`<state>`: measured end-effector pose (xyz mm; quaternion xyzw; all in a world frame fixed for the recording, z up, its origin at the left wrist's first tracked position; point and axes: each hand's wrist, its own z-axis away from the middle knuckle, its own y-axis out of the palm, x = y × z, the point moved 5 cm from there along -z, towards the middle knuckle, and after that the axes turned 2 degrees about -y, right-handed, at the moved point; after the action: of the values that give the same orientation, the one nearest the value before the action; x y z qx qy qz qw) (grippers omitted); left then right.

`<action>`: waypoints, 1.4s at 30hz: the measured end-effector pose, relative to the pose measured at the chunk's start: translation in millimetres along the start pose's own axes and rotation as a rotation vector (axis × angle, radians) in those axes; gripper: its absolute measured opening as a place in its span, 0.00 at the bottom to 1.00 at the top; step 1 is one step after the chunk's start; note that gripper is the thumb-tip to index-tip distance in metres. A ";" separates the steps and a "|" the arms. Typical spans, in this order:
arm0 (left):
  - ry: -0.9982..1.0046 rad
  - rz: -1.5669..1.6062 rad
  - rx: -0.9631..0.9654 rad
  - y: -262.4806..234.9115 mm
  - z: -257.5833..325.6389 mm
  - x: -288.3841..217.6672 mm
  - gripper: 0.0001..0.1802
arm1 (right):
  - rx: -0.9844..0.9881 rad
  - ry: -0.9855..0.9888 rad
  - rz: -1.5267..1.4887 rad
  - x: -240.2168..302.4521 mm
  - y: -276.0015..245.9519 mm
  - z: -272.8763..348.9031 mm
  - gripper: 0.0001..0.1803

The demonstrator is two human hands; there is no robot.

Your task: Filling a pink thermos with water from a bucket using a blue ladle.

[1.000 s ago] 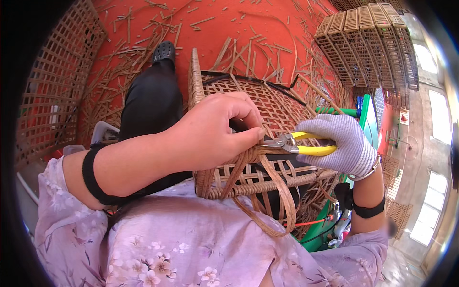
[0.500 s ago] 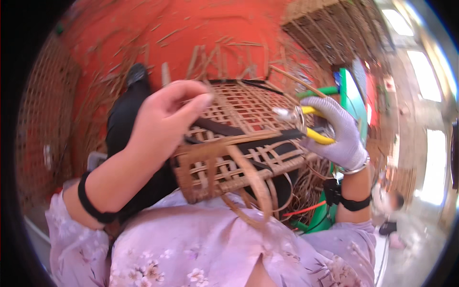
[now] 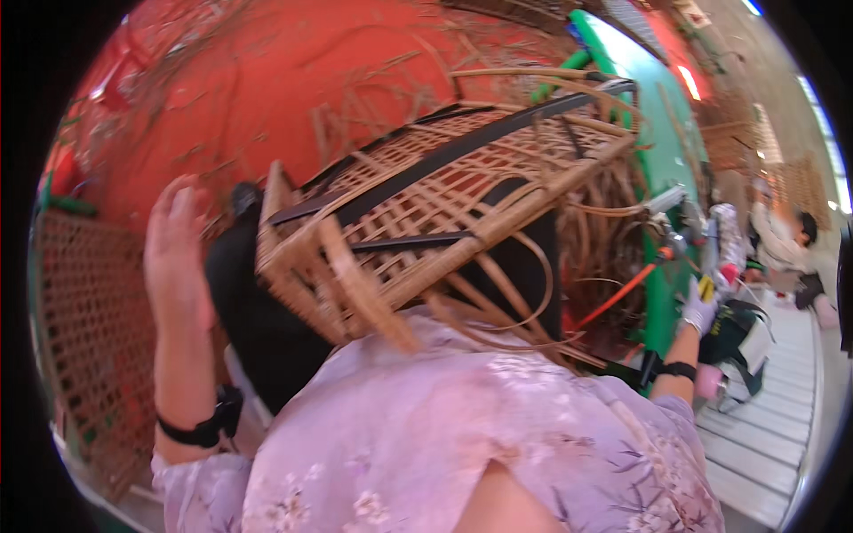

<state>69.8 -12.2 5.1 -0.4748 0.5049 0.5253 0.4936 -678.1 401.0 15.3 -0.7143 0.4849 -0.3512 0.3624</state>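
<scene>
A tan woven wicker frame point(image 3: 426, 182) with dark strips across it rests tilted over my lap. Loose split strips hang from its near edge, one a broad flat strip point(image 3: 362, 284). To its left my left hand point(image 3: 178, 253) is raised, blurred, its fingers stretched out and holding nothing. Far to the right, my gloved right hand point(image 3: 698, 311) is closed around the yellow handles of pliers point(image 3: 706, 288); the jaws are hard to make out. Near it, an orange-handled tool point(image 3: 622, 293) slants beside the green frame.
A green-edged bench point(image 3: 659, 142) stands at the right, with a bundle of loose strips point(image 3: 591, 244) beside it. Another woven panel point(image 3: 93, 329) leans at left. Scraps litter the red floor point(image 3: 267, 80). A person point(image 3: 782, 238) sits further right, beyond a dark bag point(image 3: 739, 342).
My right hand has moved away from the wicker frame to the far right with the pliers. My left hand has left the frame, moving left and opening. The view has swung right.
</scene>
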 end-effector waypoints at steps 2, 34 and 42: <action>0.050 -0.067 0.091 22.4 18.2 -3.8 0.18 | 0.103 0.157 0.122 -37.6 16.1 12.3 0.53; -0.140 -0.182 -0.066 -9.4 80.8 -36.3 0.19 | 0.470 -1.577 -0.824 442.9 -141.7 277.4 0.17; 0.014 -0.384 -0.084 -41.1 -9.4 9.6 0.17 | 0.436 -1.242 -1.119 510.8 -178.0 163.3 0.12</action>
<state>110.2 -21.1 -7.4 -0.5864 0.3858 0.4389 0.5610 -316.2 -6.4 164.7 -0.8252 -0.3021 -0.1093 0.4647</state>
